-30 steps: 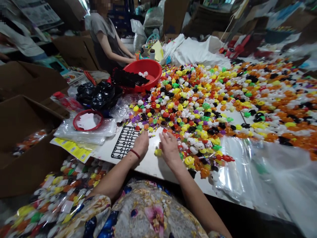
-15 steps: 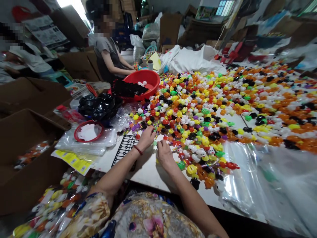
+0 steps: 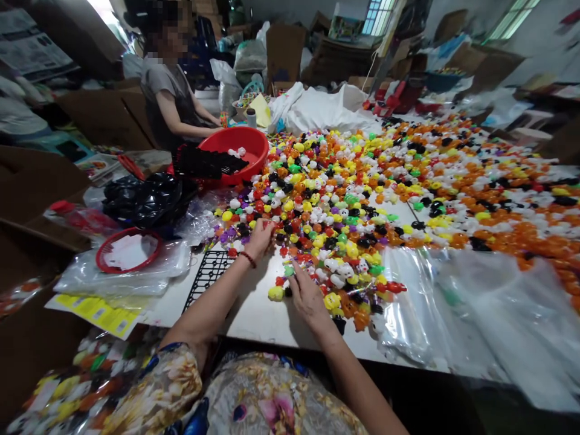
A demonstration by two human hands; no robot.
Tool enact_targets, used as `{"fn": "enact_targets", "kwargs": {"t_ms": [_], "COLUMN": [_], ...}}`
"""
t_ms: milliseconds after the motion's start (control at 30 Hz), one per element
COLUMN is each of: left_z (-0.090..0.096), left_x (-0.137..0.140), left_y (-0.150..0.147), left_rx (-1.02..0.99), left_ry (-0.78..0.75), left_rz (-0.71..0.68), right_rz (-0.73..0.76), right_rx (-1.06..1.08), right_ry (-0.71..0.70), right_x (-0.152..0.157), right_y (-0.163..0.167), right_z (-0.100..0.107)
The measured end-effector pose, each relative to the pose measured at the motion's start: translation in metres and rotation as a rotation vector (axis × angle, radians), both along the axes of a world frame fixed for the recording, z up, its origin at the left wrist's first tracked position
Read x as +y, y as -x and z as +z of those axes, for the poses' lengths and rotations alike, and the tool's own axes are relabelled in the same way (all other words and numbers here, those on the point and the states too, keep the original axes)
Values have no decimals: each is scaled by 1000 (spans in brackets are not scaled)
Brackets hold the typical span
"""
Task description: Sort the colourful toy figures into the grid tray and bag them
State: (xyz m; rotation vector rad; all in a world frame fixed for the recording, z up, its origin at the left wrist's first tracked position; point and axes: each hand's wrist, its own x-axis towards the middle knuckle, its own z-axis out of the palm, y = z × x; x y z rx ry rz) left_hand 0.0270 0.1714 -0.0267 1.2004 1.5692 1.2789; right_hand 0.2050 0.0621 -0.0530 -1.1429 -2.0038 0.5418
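My left hand (image 3: 261, 239), with a dark red bead bracelet at the wrist, is at the near edge of a big heap of small plastic toys (image 3: 326, 208). Its fingertips are pinched together among red pieces; what they hold is too small to name. Lower and to the right, my right hand (image 3: 309, 300) lies low over the white table, thumb and fingers apart. A green toy (image 3: 289, 270) is at its fingertips, and a yellow toy (image 3: 275, 293) rests just left of it. Left of my left wrist lies a black plastic grid (image 3: 207, 278), partly covered by my forearm.
A red basin (image 3: 258, 151) holding black grids and white pieces stands beyond the heap, near a seated person (image 3: 167, 103). At left are a red tray (image 3: 129, 251) of paper slips and clear bags (image 3: 122, 272). More clear bags (image 3: 408, 302) lie at right.
The view has swung right, so everything sits further left. My left hand reaches further into the heap's edge. My right hand's fingers have spread, and the yellow toy beside it shows fully.
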Motion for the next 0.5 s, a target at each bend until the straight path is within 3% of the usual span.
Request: {"fn": "enact_targets", "kwargs": {"t_ms": [67,200,333,500], "left_z": [0,8,14,13], "left_x": [-26,-73,-100,-110], "left_y": [0,-3,-9,-19], "left_rx": [-252,-603,-672,-638], "left_ry": [40,75,124,146], "left_rz": [2,-127,-190,-246], "right_rz": [-7,-6,-9,15], "right_rx": [43,73,61,14], "right_ry": [1,-30,-74,-109], "right_x": [3,6,3,-5], "right_y": [-2,1,3,-3], "right_z": [7,14,17,20]}}
